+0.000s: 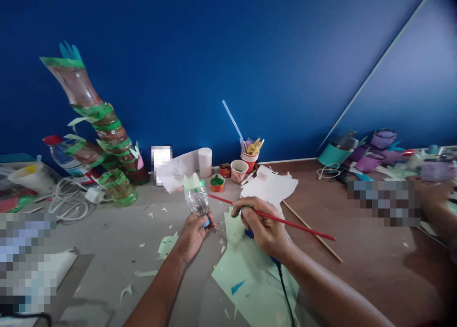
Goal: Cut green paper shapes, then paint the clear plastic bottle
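My left hand (193, 234) is closed round the capped end of a small clear plastic bottle piece (196, 199) with pale green paper shapes on its top, held upright over the table. My right hand (262, 224) pinches a long red paintbrush (285, 221); its tip touches the bottle's upper side. Under my right hand lies a blue tool with a black cord (283, 284). Pale green paper sheets (246, 274) lie beneath both hands.
A leaning tower of brown and green painted bottles (103, 124) stands at the left. Small paint cups (217, 183), a cup of sticks (250, 158), white paper (269, 186) and a wooden stick (314, 234) lie ahead. Purple and teal pots (367, 155) sit far right. Another person's arm (437, 213) is at the right edge.
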`<state>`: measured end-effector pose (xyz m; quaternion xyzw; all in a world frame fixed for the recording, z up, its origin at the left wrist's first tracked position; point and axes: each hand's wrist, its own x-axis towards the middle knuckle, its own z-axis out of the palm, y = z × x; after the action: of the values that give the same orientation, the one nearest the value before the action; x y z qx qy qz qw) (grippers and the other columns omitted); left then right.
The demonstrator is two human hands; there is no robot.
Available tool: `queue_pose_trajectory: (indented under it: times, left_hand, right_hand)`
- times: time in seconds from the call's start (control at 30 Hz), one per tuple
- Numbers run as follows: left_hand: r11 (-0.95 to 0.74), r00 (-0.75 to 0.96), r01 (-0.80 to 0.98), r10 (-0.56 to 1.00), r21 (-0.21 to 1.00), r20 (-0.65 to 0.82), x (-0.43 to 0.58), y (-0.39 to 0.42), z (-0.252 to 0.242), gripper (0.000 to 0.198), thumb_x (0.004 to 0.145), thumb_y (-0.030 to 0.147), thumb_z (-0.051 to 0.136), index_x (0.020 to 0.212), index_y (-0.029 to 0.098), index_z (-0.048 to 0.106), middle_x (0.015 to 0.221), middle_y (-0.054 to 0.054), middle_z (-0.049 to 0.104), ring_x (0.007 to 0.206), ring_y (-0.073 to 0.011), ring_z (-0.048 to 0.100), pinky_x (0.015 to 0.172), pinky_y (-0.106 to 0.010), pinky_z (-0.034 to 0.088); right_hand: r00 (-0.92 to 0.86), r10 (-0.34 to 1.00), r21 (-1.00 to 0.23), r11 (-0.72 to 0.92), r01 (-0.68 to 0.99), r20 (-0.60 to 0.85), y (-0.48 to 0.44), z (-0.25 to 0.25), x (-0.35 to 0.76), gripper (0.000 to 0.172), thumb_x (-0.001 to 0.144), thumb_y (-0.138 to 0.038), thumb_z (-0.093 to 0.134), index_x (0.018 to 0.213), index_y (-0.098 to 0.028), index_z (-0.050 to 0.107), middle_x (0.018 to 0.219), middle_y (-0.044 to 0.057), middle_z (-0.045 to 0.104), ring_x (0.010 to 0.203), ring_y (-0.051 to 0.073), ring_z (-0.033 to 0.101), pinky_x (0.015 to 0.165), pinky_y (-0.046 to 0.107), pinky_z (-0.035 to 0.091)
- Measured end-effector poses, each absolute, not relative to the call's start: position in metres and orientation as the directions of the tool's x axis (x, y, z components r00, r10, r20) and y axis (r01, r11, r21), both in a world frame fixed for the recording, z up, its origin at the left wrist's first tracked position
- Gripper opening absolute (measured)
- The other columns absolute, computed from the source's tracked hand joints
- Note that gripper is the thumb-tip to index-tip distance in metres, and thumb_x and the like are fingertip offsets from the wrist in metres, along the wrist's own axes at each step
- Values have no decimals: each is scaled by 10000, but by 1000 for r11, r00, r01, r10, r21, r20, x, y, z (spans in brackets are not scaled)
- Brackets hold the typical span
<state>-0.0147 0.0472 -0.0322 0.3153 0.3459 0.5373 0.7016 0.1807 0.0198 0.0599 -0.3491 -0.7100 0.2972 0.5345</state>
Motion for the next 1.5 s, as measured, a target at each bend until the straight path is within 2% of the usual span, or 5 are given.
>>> queue_pose_trajectory:
  times: [0.1, 0.27, 0.63, 1.27, 1.5]
  left_hand:
    - [224, 180, -516, 972, 826, -151, -13, 47, -31, 158, 682, 271, 731, 737, 156, 637, 816, -23, 618, 726, -140, 561, 765, -312, 461]
    - [223, 169, -482, 973, 848, -160, -10, 48, -28, 221, 664, 310, 764, 755, 149, 644, 750, -10, 599, 707, -134, 553, 755, -298, 453]
    - [263, 160, -471, 964, 842, -211, -9, 48, -26, 294, 622, 348, 800, 756, 150, 630, 698, -8, 592, 697, -141, 553, 732, -305, 462]
    - [232, 149, -486, 972, 843, -182, -11, 48, -30, 238, 663, 326, 775, 748, 160, 626, 762, -6, 595, 706, -135, 560, 752, -310, 476]
    - [231, 143, -514, 973, 826, -183, -11, 47, -30, 224, 665, 309, 774, 732, 156, 624, 788, -13, 601, 691, -128, 556, 743, -309, 487]
  right_hand:
    - [-214, 806, -782, 590, 202, 552, 19, 59, 180, 217, 940, -202, 450, 1001, -177, 657, 711, 31, 629, 567, 112, 536, 521, 232, 432]
    - [-250, 772, -742, 633, 221, 584, 18, 55, 178, 225, 921, -158, 462, 1058, -207, 634, 834, 52, 682, 627, 122, 588, 556, 234, 464]
    - [-245, 689, -632, 723, 278, 682, 17, 68, 172, 245, 875, -87, 462, 995, -191, 648, 812, 52, 714, 734, 145, 666, 669, 249, 516]
    - [-223, 764, -674, 642, 366, 606, 19, 66, 179, 221, 892, -123, 468, 981, -185, 661, 817, 50, 701, 694, 135, 630, 662, 252, 502]
    - [-193, 755, -681, 651, 336, 627, 19, 62, 183, 201, 908, -136, 473, 1000, -200, 640, 824, 34, 685, 667, 122, 608, 661, 251, 498]
